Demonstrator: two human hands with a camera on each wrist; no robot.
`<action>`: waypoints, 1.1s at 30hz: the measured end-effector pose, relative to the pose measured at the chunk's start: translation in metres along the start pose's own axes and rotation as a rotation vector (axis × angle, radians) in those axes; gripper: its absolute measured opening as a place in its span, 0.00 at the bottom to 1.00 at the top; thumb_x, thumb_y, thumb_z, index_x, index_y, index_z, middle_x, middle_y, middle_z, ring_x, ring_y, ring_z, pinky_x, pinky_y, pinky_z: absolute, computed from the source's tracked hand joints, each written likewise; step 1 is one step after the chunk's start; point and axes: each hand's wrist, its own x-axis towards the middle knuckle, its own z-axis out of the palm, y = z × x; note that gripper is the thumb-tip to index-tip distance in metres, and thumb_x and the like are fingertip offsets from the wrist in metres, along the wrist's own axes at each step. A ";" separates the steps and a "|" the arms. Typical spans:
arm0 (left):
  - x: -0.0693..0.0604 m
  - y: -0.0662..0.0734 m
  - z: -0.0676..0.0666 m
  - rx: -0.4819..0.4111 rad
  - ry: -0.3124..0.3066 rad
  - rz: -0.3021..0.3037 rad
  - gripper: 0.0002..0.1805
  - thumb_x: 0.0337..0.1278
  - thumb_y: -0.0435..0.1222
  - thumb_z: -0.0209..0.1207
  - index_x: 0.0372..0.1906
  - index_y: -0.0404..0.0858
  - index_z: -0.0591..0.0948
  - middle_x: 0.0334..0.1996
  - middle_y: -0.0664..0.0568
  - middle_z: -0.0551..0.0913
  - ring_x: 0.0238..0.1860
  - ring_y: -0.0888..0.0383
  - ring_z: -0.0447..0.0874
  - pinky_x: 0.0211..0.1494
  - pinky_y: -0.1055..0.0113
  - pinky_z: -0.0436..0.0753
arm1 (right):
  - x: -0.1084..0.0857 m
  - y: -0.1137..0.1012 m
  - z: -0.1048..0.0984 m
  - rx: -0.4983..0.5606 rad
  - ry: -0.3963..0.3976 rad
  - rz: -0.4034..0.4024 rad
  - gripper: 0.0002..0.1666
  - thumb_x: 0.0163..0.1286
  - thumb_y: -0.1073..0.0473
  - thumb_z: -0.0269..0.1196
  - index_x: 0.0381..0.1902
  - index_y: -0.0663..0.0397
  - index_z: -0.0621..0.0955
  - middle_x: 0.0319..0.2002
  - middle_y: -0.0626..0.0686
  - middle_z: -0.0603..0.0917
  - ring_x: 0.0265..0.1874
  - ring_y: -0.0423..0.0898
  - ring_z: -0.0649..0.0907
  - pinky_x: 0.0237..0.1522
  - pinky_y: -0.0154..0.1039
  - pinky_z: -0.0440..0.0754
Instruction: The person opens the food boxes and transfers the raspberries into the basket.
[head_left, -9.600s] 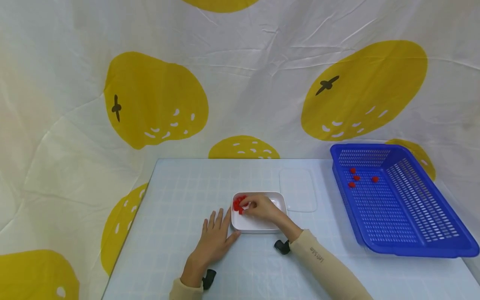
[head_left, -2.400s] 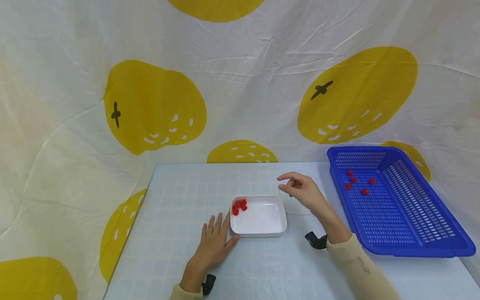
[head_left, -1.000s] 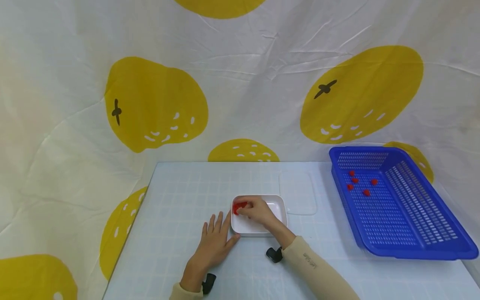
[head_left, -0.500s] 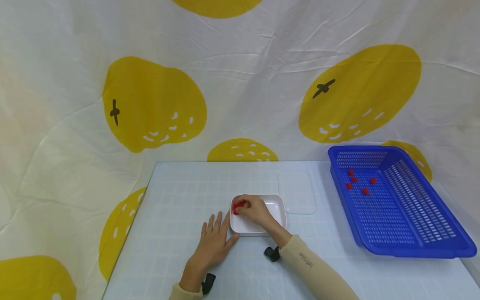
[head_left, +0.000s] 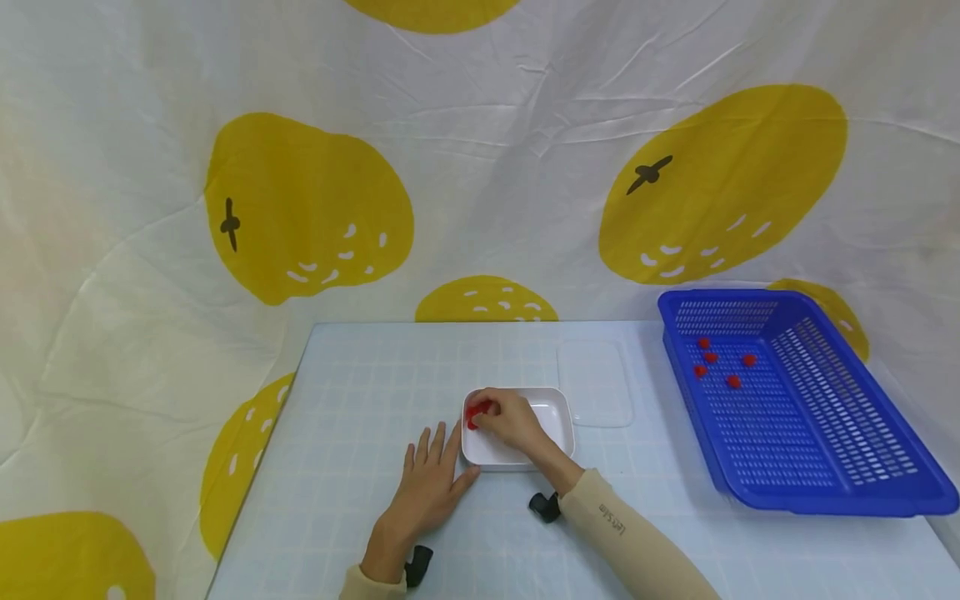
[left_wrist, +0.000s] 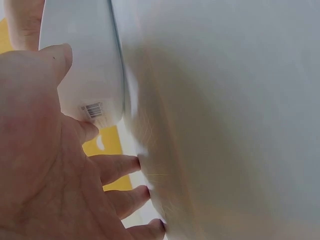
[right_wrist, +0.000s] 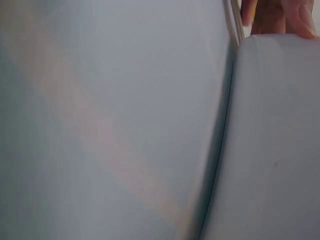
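A white tray point(head_left: 513, 457) lies in the middle of the table with several small red pieces point(head_left: 472, 414) at its left end. My left hand point(head_left: 429, 492) lies flat with fingers spread, its index finger and thumb touching the tray's left end. In the left wrist view that hand point(left_wrist: 60, 165) is beside the tray wall point(left_wrist: 90, 65), which bears a barcode label. Reaching into the tray, my right hand point(head_left: 513, 422) pinches at a red piece with curled thumb and forefinger; they partly hide the pieces. The right wrist view shows the tray's outer wall point(right_wrist: 275, 140), with left-hand fingers point(right_wrist: 305, 20) against it.
A blue perforated basket point(head_left: 795, 492) stands at the right, with several red pieces point(head_left: 733, 382) inside. A clear flat lid point(head_left: 600, 423) lies behind and right of the tray. Behind the table point(head_left: 360, 375) hangs a cloth point(head_left: 502, 208) with yellow fruit prints.
Since 2.4 s ago my right hand has moved from right of the tray down to the red pieces inside. One more piece lies in the basket than 9.6 s ago. My left hand has stayed put.
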 end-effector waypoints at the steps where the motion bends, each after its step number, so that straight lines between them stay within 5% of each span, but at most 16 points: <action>1: 0.000 0.000 0.000 -0.001 0.000 0.001 0.44 0.71 0.62 0.47 0.81 0.42 0.52 0.77 0.36 0.53 0.77 0.34 0.42 0.73 0.34 0.45 | 0.000 0.000 0.000 0.000 0.002 0.006 0.11 0.66 0.65 0.68 0.45 0.48 0.87 0.34 0.45 0.83 0.27 0.43 0.77 0.29 0.34 0.77; 14: -0.001 0.003 -0.003 -0.003 -0.011 -0.007 0.44 0.71 0.61 0.48 0.80 0.41 0.52 0.77 0.36 0.52 0.77 0.34 0.42 0.73 0.34 0.44 | -0.007 -0.001 -0.014 0.179 -0.046 0.041 0.14 0.66 0.60 0.70 0.49 0.46 0.87 0.28 0.50 0.80 0.23 0.45 0.78 0.27 0.36 0.81; 23: 0.000 0.003 -0.002 0.002 -0.018 -0.024 0.44 0.70 0.61 0.49 0.80 0.42 0.53 0.77 0.36 0.52 0.77 0.34 0.41 0.73 0.33 0.44 | -0.015 -0.003 -0.026 0.332 -0.102 0.082 0.18 0.67 0.53 0.69 0.55 0.46 0.86 0.34 0.54 0.83 0.24 0.50 0.77 0.30 0.39 0.80; 27: 0.000 0.003 -0.002 0.002 -0.014 -0.021 0.44 0.70 0.61 0.49 0.80 0.42 0.53 0.77 0.36 0.52 0.77 0.34 0.41 0.73 0.33 0.44 | -0.018 -0.006 -0.032 0.368 -0.110 0.124 0.19 0.66 0.51 0.70 0.55 0.44 0.85 0.35 0.64 0.82 0.23 0.53 0.76 0.33 0.42 0.81; 33: 0.000 0.004 -0.002 0.003 -0.018 -0.037 0.45 0.69 0.61 0.52 0.80 0.42 0.53 0.77 0.37 0.53 0.77 0.34 0.41 0.73 0.33 0.43 | -0.024 -0.010 -0.043 0.425 -0.108 0.141 0.18 0.67 0.52 0.69 0.54 0.45 0.86 0.35 0.75 0.77 0.28 0.70 0.75 0.34 0.46 0.77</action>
